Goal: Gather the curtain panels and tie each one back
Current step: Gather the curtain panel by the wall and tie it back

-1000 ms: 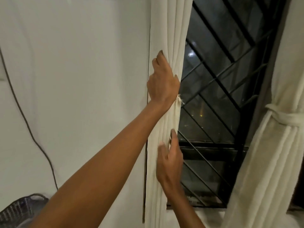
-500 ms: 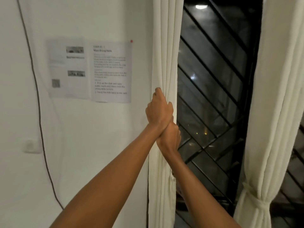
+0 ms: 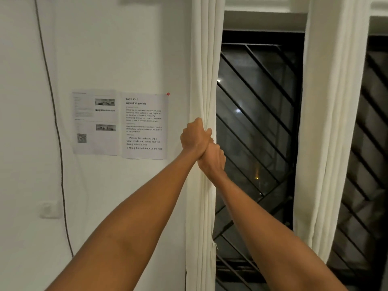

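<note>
At the left edge of the barred window (image 3: 258, 122), the left curtain panel (image 3: 204, 70) is held bunched into narrow folds close beside the wall. It is gripped by the left hand (image 3: 195, 136), whose fingers are curled round the folds. The right hand (image 3: 213, 159) sits just beneath, touching the left, and is likewise closed round the cloth. The right curtain panel (image 3: 327, 122) hangs well apart on the window's other side. Whether it is tied cannot be told, since its lower part is hidden. The gathering step is judged to be in hand, as no tie is seen round the left panel. For the next move, the bundle would have to be squeezed by one hand while a tie-back is wrapped round it by the other. None is visible, so one must first be found.
</note>
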### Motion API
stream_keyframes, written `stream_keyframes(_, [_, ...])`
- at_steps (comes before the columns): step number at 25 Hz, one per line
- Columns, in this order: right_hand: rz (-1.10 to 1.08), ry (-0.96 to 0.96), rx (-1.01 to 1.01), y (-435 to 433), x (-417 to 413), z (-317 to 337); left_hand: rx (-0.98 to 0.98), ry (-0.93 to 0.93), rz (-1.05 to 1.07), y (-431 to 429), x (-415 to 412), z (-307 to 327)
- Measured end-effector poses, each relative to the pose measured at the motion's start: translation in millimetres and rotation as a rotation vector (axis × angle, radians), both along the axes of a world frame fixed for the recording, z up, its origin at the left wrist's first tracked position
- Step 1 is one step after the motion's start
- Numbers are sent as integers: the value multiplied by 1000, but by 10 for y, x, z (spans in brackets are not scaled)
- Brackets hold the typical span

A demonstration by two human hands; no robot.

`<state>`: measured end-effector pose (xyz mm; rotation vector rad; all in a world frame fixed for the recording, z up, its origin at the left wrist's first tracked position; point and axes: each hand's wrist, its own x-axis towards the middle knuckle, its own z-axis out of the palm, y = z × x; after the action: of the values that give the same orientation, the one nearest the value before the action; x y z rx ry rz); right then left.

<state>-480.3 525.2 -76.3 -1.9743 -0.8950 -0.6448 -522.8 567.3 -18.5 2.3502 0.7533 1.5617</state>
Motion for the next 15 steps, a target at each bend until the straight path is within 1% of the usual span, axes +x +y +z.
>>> stream_keyframes(3, [6, 12, -45, 29, 33, -119, -30, 50, -13, 34, -3, -135])
stream_keyframes(7, [-23, 34, -119, 8, 11, -551, -104, 201, -5, 71, -50, -534])
stream_keyframes(12, [-26, 113, -251, -151, -51, -1315, -214, 296, -55, 32, -85, -1394])
stream_keyframes(15, [53, 190, -320, -243, -98, -1943, -301, 328, -96, 31, -75, -2051])
